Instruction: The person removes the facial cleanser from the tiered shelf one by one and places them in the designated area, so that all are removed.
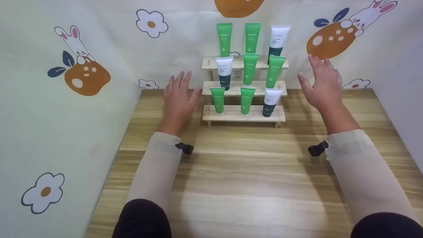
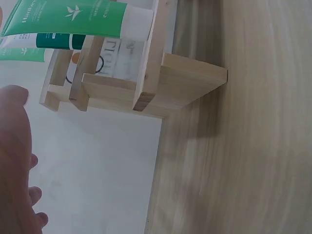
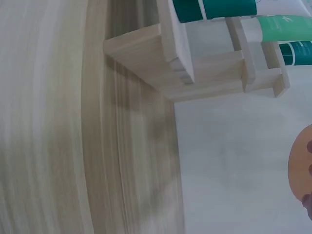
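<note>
A three-tier wooden rack (image 1: 244, 117) stands at the back of the table, bearing three tubes on each tier. Most are green tubes (image 1: 247, 100); each tier also has one white tube with a dark green lower part (image 1: 273, 102). My left hand (image 1: 180, 99) is spread beside the rack's left side, thumb toward the middle tier; in the left wrist view its thumb (image 2: 14, 112) is apart from the wood. Off to the right of the rack, my right hand (image 1: 322, 82) is raised with fingers extended, holding nothing. In the right wrist view the rack's side (image 3: 170, 63) shows.
Behind the rack hangs a pale sheet (image 1: 185, 43) printed with rabbits, orange fruit and flowers. The wood-grain table (image 1: 244, 165) extends in front of the rack. Dark devices (image 1: 185, 148) are worn on both wrists over beige sleeves.
</note>
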{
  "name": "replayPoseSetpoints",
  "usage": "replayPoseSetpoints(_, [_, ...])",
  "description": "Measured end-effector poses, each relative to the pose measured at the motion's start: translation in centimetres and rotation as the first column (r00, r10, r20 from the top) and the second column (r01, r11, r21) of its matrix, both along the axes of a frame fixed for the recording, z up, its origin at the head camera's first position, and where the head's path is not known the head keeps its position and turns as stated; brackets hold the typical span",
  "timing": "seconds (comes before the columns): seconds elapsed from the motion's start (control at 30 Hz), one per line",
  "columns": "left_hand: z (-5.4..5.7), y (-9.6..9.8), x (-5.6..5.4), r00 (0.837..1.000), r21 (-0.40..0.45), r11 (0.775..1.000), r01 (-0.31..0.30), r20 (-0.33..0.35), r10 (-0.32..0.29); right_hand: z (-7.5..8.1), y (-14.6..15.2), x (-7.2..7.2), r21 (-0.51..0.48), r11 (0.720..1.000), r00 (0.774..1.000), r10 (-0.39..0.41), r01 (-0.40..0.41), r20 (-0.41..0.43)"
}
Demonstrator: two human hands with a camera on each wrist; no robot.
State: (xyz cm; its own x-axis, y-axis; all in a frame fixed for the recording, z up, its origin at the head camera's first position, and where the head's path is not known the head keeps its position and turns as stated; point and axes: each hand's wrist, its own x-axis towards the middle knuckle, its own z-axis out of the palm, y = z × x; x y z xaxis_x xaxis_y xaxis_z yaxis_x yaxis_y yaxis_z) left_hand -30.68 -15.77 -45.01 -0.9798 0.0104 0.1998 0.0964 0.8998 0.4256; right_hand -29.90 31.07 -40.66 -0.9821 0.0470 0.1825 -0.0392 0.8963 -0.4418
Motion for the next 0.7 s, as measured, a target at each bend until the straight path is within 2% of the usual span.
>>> replayPoseSetpoints(0.13, [-0.8,0.2,0.6,1.000,0.108,0.994,-0.003,-0.004,0.003,0.3,-0.5,0.4,-0.157,0.987,0.999,-0.027,0.022,-0.030])
replayPoseSetpoints(0.33, [-2.2,0.4,1.5,0.999,0.271,0.962,0.017,-0.054,-0.003,0.6,-1.5,0.8,-0.337,0.942,0.995,-0.044,0.012,-0.088])
replayPoseSetpoints(0.47, [-3.4,1.0,2.1,1.000,0.352,0.936,0.013,-0.017,-0.007,1.4,-2.1,0.9,-0.428,0.904,0.992,-0.042,-0.013,-0.119])
replayPoseSetpoints(0.6, [-4.8,1.8,2.8,0.996,0.447,0.894,-0.003,0.079,-0.036,2.8,-2.5,0.9,-0.538,0.843,0.993,-0.059,-0.008,-0.106])
replayPoseSetpoints(0.7, [-5.6,2.4,3.2,0.990,0.543,0.840,0.000,0.117,-0.076,3.8,-2.8,0.9,-0.591,0.807,0.991,-0.065,-0.014,-0.113])
